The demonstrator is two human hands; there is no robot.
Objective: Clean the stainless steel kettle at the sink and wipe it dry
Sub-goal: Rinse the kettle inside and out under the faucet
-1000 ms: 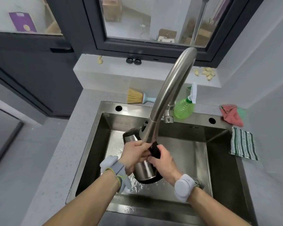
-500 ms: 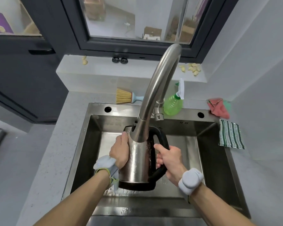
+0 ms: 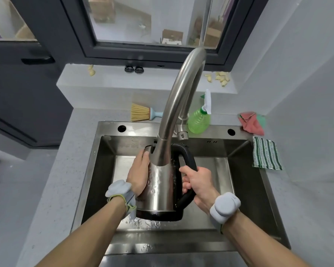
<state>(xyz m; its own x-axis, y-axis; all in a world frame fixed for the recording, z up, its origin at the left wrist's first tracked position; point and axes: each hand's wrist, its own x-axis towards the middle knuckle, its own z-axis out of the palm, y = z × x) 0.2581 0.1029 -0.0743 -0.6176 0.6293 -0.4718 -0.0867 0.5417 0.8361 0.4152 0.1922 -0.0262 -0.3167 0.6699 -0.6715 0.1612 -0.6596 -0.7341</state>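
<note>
A stainless steel kettle [image 3: 158, 187] stands upright over the steel sink [image 3: 245, 170], held above the wet basin floor just under the spout end of the tall curved faucet [image 3: 179, 105], which crosses in front of the kettle's top. Water droplets cling to the kettle's side. The left hand [image 3: 138, 174] lies flat against the kettle's left wall, fingers straight and reaching up toward the rim. The right hand [image 3: 198, 182] is curled around the kettle's black handle [image 3: 187, 157], gripping it at mid-height. Both wrists carry grey bands.

On the table behind the sink, a small brush [image 3: 141, 112] with tan bristles and a pale blue handle lies left of the faucet base, and a green spray bottle [image 3: 200, 120] stands just right of it. Further right, a red and green cloth [image 3: 252, 123] sits crumpled near the corner, with a green-and-white striped cloth [image 3: 265, 154] lying flat beside the sink's right edge. Garlic cloves [image 3: 221, 78] are scattered on the window ledge.
</note>
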